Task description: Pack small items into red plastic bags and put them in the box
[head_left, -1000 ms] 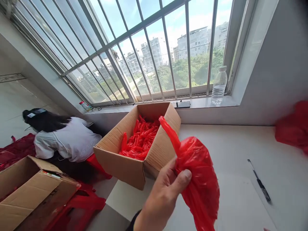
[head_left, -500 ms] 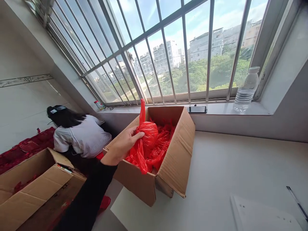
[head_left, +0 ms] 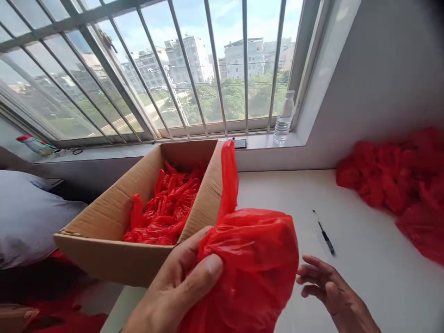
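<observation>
L hand [head_left: 173,286] grips the red bag [head_left: 253,263] at its gathered neck, thumb in front, fingers mostly hidden; prob. pinched there b/c it's the narrow bit & holds the mouth shut. A handle [head_left: 229,175] sticks up above the thumb. Bag's bulk is R of the L hand, some of it hanging lower. R hand [head_left: 333,291] is empty, fingers loosely spread & part curled, just beside the bag's R edge; can't tell if the tips touch. Pen [head_left: 326,238] lies on the table [head_left: 277,192] past the R hand, prob. for easy reach. Box [head_left: 114,259] stands L of the bag, flap out, contents easy to get at, I'd guess: red bags [head_left: 166,203]. Red heap [head_left: 388,175] sits far R.
</observation>
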### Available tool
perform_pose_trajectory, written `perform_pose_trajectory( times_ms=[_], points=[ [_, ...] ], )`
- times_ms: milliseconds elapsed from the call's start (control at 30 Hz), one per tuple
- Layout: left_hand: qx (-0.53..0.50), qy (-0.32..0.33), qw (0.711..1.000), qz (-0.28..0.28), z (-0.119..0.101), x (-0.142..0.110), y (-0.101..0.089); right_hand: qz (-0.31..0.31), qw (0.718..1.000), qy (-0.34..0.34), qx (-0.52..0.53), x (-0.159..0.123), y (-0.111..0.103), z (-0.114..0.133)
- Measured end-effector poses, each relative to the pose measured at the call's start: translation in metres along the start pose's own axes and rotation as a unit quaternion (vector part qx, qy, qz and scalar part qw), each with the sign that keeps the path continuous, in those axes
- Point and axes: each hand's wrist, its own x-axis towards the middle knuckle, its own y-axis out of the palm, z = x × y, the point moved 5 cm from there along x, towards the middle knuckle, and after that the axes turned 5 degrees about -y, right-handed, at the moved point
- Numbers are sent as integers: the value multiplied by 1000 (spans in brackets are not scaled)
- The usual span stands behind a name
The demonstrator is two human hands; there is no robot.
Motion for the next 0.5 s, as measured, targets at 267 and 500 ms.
perform_pose_trajectory(
  times_ms=[267,500],
  points=[
    [0,-88,992,95,123,29,58,-12,979,75,188,-6,11,45],
    [31,-102,981,164,171,38,62,-19,966,86,245,-18,-8,29]
  ],
)
